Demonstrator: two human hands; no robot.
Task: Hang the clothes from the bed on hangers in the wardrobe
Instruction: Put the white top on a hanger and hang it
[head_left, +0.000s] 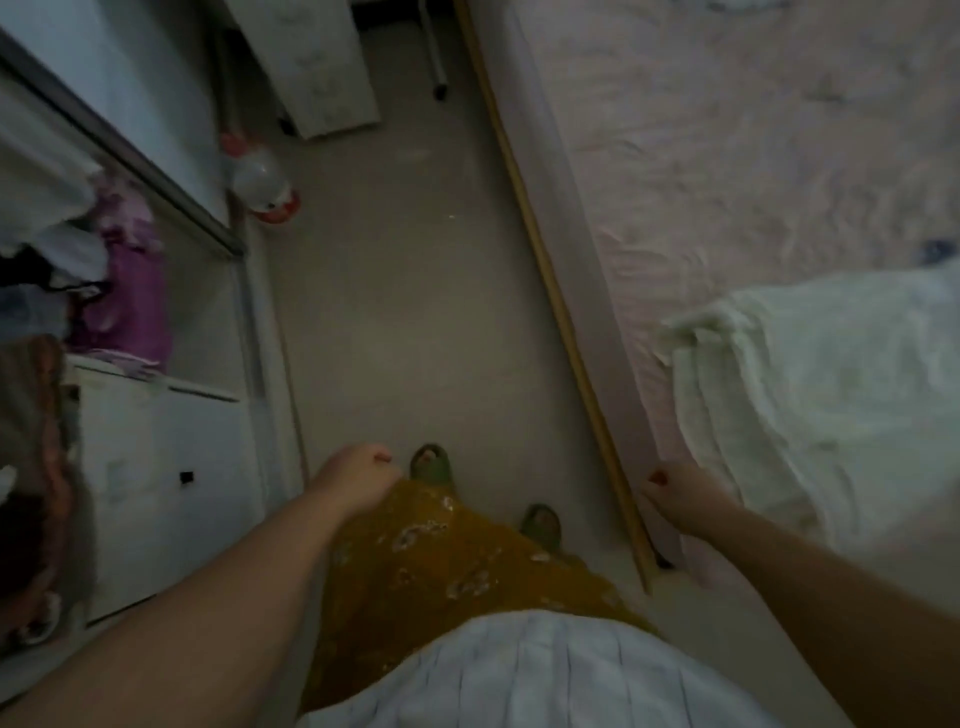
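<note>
— Hands first: where are they?

— Both low, out in front of her. The left hand (358, 475) hangs over the floor (395, 312) by the hem of the mustard skirt (441, 566), fingers curled in loosely, nothing in them. The right hand (675, 493) is down at the edge of the bed (727, 156), close to the wooden rail (566, 332); its fingers look bent, but the picture is too blurred for me to tell whether they touch or hold anything.

— And the clothes?

— A pale, whitish garment (810, 395) lies crumpled on the pink cover, at the near right, its lower edge just beside that right hand. I cannot tell whether it is one piece or several.

— The wardrobe?

— On the left, open. A purple garment (130, 291) hangs inside, with white and dark things beside it, all smeared. Below them sits a white drawer unit (156, 467) with a small dark handle.

— Anything else on the floor?

— A white and red bottle (262, 182) stands near the wardrobe's far corner, and beyond it a white cabinet (311, 62). Her feet, in green slippers (540, 525), point down the aisle between wardrobe and bed.
</note>
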